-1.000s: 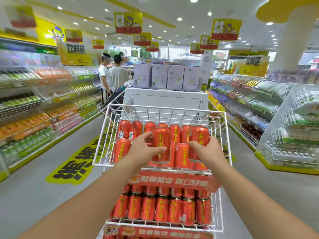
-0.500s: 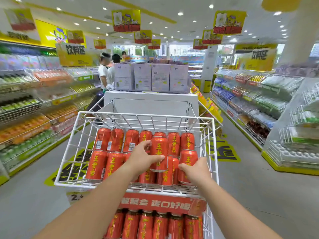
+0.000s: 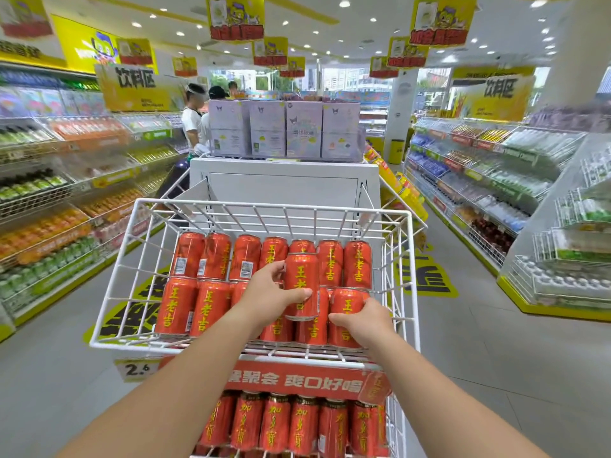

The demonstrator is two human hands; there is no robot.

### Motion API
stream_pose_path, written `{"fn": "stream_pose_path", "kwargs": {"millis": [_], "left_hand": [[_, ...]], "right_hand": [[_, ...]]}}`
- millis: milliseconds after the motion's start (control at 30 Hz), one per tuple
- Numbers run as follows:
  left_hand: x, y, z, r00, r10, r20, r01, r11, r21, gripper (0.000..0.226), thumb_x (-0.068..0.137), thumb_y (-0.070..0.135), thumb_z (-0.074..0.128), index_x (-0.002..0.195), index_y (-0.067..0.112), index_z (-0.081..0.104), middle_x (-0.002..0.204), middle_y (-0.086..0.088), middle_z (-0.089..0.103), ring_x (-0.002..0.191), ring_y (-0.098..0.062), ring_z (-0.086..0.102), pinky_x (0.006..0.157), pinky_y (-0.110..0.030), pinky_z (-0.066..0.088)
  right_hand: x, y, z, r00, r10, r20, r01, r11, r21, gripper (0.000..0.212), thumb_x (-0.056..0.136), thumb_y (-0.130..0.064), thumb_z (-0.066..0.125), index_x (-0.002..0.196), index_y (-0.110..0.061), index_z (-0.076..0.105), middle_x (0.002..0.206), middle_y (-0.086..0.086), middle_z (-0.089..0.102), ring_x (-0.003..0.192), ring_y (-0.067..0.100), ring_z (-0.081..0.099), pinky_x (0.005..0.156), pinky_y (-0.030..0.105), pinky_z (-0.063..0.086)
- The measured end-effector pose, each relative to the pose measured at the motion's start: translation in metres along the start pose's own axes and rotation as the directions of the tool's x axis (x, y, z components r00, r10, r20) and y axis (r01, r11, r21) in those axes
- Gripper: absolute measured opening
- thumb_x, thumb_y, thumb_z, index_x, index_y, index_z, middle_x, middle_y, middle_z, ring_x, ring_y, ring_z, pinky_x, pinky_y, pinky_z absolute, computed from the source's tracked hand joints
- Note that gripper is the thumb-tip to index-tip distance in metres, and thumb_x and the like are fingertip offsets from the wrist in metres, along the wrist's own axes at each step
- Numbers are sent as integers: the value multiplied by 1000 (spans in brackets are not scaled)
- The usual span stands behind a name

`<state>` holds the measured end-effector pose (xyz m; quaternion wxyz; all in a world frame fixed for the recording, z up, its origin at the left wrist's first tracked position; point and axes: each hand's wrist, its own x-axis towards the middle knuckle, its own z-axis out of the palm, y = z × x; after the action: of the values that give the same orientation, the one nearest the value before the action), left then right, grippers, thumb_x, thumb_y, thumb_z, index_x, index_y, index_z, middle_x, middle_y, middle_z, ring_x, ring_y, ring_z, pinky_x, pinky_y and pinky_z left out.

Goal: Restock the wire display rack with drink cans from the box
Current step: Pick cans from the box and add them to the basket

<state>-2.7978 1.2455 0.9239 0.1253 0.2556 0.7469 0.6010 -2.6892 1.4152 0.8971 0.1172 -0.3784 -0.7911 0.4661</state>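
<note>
Red drink cans filled the top basket [image 3: 132, 223] of the white wire rack. The left hand [image 3: 267, 300] gripped one raised can [image 3: 301, 282], thumb across its front. The right hand [image 3: 365, 320] clasped the front-row can [image 3: 347, 304] at the right end.

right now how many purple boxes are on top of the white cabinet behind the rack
4, side by side: far left purple box, second, third, far right. More may be hidden behind them.
</note>
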Motion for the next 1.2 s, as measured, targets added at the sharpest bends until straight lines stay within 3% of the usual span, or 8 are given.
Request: {"fn": "stream_pose_path", "kwargs": {"millis": [133, 233, 300, 467, 633, 767, 933, 1200], "left_hand": [[-4, -4, -5, 999, -34, 1, 34, 999, -15, 63, 76, 15, 90, 131, 21, 61, 118, 1, 72, 107, -15, 71, 92, -36, 60], [-5, -6, -12, 999, -36, 3, 36, 998, -44, 60, 77, 15, 89, 126, 24, 56, 115, 7, 69, 102, -7, 67, 80, -24, 58], [-4, -6, -19, 1000, -29, 2, 29, 999, -38, 75, 71, 23, 93, 135, 21, 55, 122, 5, 68, 111, -11, 66, 88, -28, 58], [0, 6, -50, 999, -7, -39, 6, 1000, -23, 69, 68, 16, 94, 130, 18, 63, 116, 1, 74, 107, -17, 72, 96, -37, 58], [11, 6, -99, 995, -6, -95, 8, 1000, 24, 72, 66, 19, 95, 129, 15, 62, 118, -2, 74, 108, -19, 71, 90, -29, 58], [18, 3, -134, 986, -10, -169, 15, 1000, 28, 67, 73, 4, 89, 130, 11, 56, 124, -7, 68, 104, -12, 68, 75, -16, 54], [31, -4, -169, 968, -43, -248, 44, 999, -2, 56, 77, 1, 86, 124, 14, 58, 111, -2, 72, 95, -11, 72, 79, -28, 60], [53, -20, -186, 958, -95, -272, 105, 994, 24, 37, 79, 4, 84, 103, 26, 67, 101, -6, 77, 92, -23, 76, 87, -44, 61]], "right_hand": [[-6, -5, -2, 1000, -8, -18, 8, 1000, -26, 65, 66, -41, 91, 114, -21, 52, 111, 3, 64, 99, 24, 66, 88, 41, 57], [-9, -8, -2, 998, -51, -37, 46, 992, -118, 77, 66, -47, 88, 124, -19, 46, 122, 4, 56, 111, 26, 60, 93, 43, 54], [-12, -9, -3, 991, -119, -67, 97, 959, -265, 89, 68, -56, 84, 135, -16, 41, 132, 6, 49, 123, 28, 53, 101, 45, 49], [-28, -23, -3, 906, -420, -53, 287, 703, -651, 101, 76, -73, 62, 151, -14, 26, 152, 9, 35, 144, 30, 30, 118, 42, 30], [-40, -41, 8, 841, -538, 59, 394, 534, -748, 106, 83, -74, 49, 160, -17, 5, 168, 9, 7, 154, 30, 8, 125, 44, 15], [-44, -49, 24, 789, -605, 108, 454, 454, -767, 104, 81, -75, 46, 161, -16, 12, 166, 10, 17, 153, 30, 16, 124, 43, 20], [-36, -56, 47, 751, -651, 114, 484, 425, -765, 101, 62, -76, 46, 134, -7, 63, 135, 15, 62, 123, 37, 61, 96, 51, 54], [-36, -70, 62, 741, -657, 135, 488, 390, -781, 102, 64, -80, 44, 140, -12, 57, 140, 11, 59, 129, 31, 57, 104, 47, 49]]}}
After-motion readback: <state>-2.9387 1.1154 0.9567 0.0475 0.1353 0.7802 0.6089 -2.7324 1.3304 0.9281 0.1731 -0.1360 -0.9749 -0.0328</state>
